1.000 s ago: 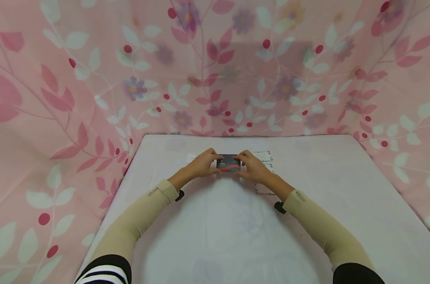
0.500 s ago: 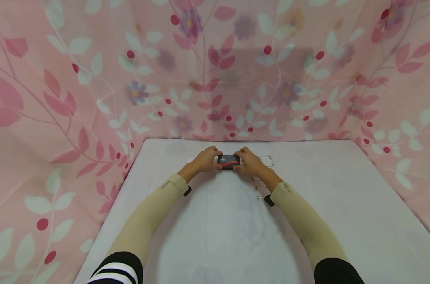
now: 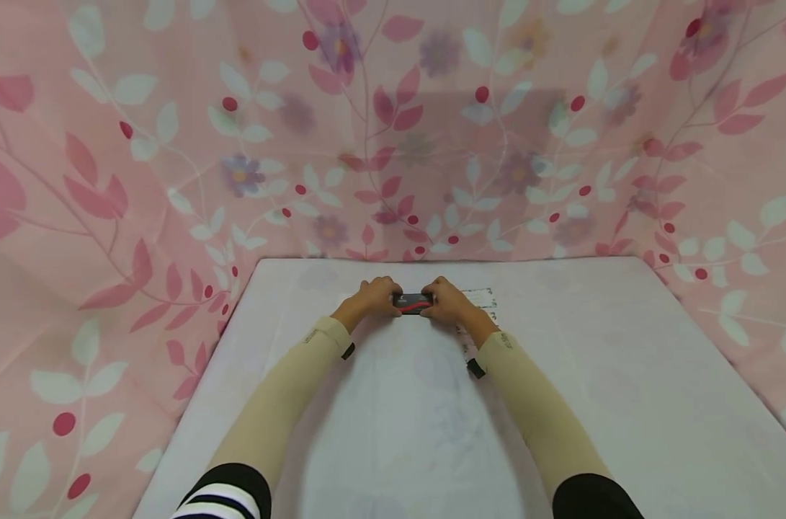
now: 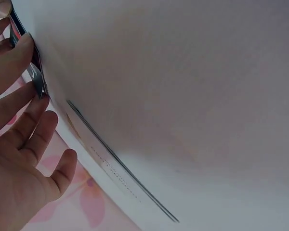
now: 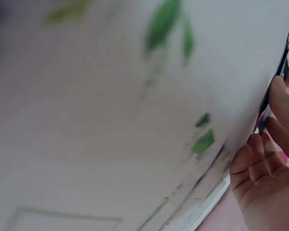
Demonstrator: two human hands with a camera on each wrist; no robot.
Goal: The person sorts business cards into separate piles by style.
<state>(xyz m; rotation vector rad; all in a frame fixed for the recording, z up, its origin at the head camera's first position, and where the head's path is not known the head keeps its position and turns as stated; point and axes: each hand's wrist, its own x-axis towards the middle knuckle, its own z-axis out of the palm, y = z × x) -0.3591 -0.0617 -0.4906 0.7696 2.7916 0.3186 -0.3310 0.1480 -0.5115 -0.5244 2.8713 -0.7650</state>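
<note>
A small dark card (image 3: pixel 413 303) with a red wavy stripe lies between my hands near the far side of the table. My left hand (image 3: pixel 377 295) pinches its left end between thumb and fingers. On the right end, my right hand (image 3: pixel 446 301) pinches it the same way. The left wrist view shows the dark card (image 4: pixel 36 72) nearly edge-on, with a layer or flap standing off from it. From the right wrist, only a thin edge of the card (image 5: pixel 264 113) shows between thumb and fingers. Whether it touches the table cannot be told.
Pale sheets with dark printed borders (image 3: pixel 480 297) lie flat beside and partly under the right hand and forearm. A white cloth covers the table (image 3: pixel 405 418). Behind it and at both sides hangs a pink floral curtain (image 3: pixel 393 144).
Both hands still hold the card, which looks shorter from top to bottom and seems tilted flatter. The forearms have drawn closer together, and the head view has shifted slightly.
</note>
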